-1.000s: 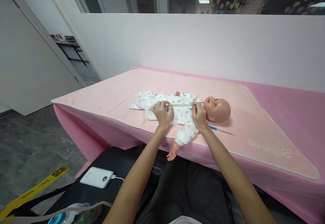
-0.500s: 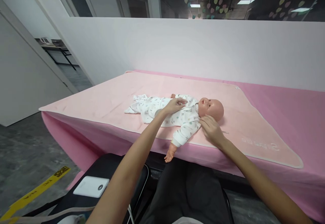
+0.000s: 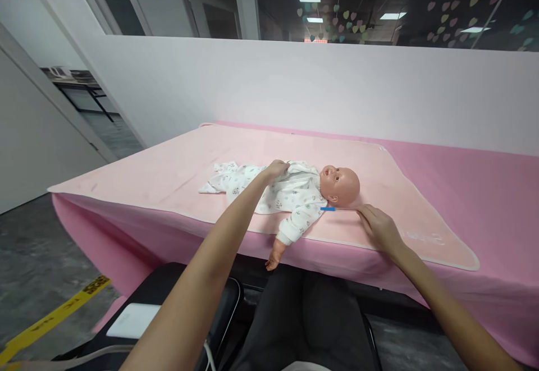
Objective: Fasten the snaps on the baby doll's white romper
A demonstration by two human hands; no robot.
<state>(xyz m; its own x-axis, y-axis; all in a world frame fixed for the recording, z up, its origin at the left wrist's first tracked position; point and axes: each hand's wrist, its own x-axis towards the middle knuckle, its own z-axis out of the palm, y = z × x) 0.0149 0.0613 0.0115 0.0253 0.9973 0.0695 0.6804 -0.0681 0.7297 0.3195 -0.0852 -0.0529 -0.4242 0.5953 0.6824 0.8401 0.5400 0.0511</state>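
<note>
A baby doll (image 3: 339, 187) in a white printed romper (image 3: 290, 191) lies on its back on a pale pink blanket (image 3: 168, 174), head to the right, one arm hanging over the table's near edge. My left hand (image 3: 277, 168) reaches across the doll's chest, fingers curled on the romper's far edge. My right hand (image 3: 379, 226) lies on the blanket just right of the doll's head. Its fingertips are closed on the end of a thin thermometer (image 3: 329, 209), whose blue tip points at the doll's near shoulder.
The blanket covers a table draped in darker pink cloth (image 3: 484, 191), against a white partition wall (image 3: 295, 90). Below the near edge are my dark-clothed lap and a black bag with a white power bank (image 3: 130, 320). Yellow tape (image 3: 54, 315) marks the grey floor at left.
Both hands left the romper's front. My left hand went to the doll's far side. My right hand moved right past the head onto the thermometer, which now lies nearly level.
</note>
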